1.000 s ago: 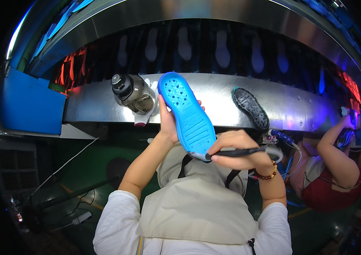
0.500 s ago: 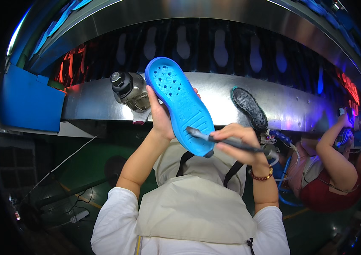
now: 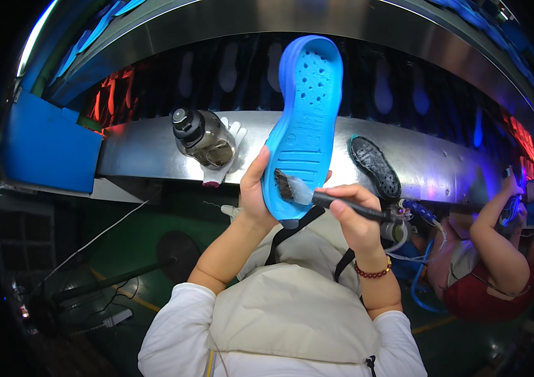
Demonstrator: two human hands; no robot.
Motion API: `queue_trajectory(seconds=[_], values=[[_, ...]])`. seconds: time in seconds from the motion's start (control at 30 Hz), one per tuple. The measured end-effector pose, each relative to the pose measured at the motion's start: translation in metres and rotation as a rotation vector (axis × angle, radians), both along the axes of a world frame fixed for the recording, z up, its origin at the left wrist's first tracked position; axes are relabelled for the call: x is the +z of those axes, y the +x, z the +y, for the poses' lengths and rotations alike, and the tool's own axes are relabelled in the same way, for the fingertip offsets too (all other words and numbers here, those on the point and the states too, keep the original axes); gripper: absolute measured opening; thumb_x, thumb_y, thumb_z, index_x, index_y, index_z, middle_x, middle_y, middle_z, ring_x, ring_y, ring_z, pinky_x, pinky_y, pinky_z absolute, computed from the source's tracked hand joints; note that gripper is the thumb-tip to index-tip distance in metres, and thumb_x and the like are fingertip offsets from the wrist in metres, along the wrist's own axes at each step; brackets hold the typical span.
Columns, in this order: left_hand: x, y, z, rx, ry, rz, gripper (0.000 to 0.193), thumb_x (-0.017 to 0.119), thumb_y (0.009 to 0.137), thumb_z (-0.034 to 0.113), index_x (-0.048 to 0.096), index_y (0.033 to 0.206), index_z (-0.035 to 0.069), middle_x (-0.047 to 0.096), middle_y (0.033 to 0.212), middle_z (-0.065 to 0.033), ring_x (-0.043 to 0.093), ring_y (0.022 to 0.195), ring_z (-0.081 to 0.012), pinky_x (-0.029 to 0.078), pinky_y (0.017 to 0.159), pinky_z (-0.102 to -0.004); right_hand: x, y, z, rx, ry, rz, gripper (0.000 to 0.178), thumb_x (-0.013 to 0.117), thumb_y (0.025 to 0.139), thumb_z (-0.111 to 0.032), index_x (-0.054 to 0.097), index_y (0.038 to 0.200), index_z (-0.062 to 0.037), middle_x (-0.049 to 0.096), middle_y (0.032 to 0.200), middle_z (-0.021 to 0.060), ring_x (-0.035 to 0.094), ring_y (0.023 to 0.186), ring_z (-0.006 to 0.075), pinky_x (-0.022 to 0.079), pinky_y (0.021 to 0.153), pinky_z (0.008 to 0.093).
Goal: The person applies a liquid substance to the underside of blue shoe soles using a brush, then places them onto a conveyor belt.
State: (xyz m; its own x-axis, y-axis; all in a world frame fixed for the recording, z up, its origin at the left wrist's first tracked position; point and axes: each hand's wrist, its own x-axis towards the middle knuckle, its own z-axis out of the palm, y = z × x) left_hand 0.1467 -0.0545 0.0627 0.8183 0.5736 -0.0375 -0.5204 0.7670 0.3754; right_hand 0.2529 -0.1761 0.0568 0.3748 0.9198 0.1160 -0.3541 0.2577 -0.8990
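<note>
My left hand [image 3: 257, 191] grips a bright blue shoe sole [image 3: 304, 135] by its lower end, thumb along its left edge. The sole stands tilted up with its inner face toward me; small holes dot its far end and ridges cross its middle. My right hand [image 3: 356, 217] is closed round the black handle of a brush [image 3: 298, 188]. Dark bristles and a whitish, translucent neck lie over the sole's near end, the bristles seeming to touch it. Fingers behind the sole are mostly hidden.
A metal ledge [image 3: 147, 147] runs across, bearing a dark drink bottle [image 3: 207, 139], a white glove [image 3: 235, 135] and a black sole [image 3: 375, 166]. Behind it, soles [image 3: 383, 88] lie on a dark surface. At right, a co-worker's arm [image 3: 499, 220] reaches toward a blue item.
The blue sole has swung more upright and shifted right, its far end now higher. The brush has turned so its bristles show broadly, near the sole's left edge. My right hand has moved slightly left.
</note>
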Motion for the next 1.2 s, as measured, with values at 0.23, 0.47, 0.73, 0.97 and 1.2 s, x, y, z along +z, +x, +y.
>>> queue_trajectory(seconds=[0.23,0.47,0.73,0.97,1.2], values=[[-0.013,-0.002,0.016,0.037,0.109,0.076,0.064,0.031,0.087,0.046,0.031,0.131,0.000,0.044,0.124,-0.0221,0.049,0.109,-0.0356,0.039,0.093,-0.0501,0.009,-0.005,-0.004,-0.154,0.168,-0.636,0.022,0.065,0.066,0.004,0.060,0.088,0.0027,0.064,0.086,0.0160,0.062,0.081,0.0264,0.049,0.074,0.0324],[-0.009,-0.001,0.022,-0.062,0.030,-0.126,0.064,0.032,0.087,0.047,0.030,0.132,0.003,0.041,0.127,-0.0222,0.046,0.112,-0.0367,0.034,0.095,-0.0546,0.033,-0.002,0.003,0.048,0.302,-0.801,0.023,0.068,0.064,0.000,0.061,0.085,-0.0002,0.064,0.085,0.0119,0.063,0.080,0.0257,0.049,0.069,0.0310],[0.001,-0.005,0.029,-0.027,0.061,0.046,0.048,0.041,0.087,0.032,0.044,0.120,-0.003,0.056,0.110,-0.0187,0.058,0.095,-0.0267,0.046,0.086,-0.0385,0.045,0.020,0.007,0.127,0.252,-1.009,0.020,0.070,0.064,-0.004,0.063,0.083,-0.0025,0.066,0.085,0.0088,0.063,0.079,0.0231,0.049,0.071,0.0304],[0.000,-0.003,0.038,-0.260,-0.047,0.021,0.052,0.037,0.088,0.034,0.040,0.124,-0.003,0.052,0.115,-0.0226,0.056,0.100,-0.0343,0.044,0.088,-0.0482,0.035,0.003,-0.001,0.188,0.358,-1.087,0.017,0.067,0.070,-0.006,0.062,0.087,-0.0061,0.064,0.091,0.0061,0.061,0.083,0.0193,0.047,0.069,0.0297],[0.004,-0.003,0.040,-0.488,-0.047,0.230,0.047,0.047,0.085,0.027,0.044,0.119,-0.005,0.057,0.107,-0.0202,0.061,0.091,-0.0282,0.051,0.080,-0.0385,0.028,0.023,-0.003,0.231,0.213,-0.911,0.022,0.064,0.071,-0.003,0.063,0.093,-0.0049,0.064,0.099,0.0082,0.063,0.084,0.0226,0.048,0.066,0.0264]])
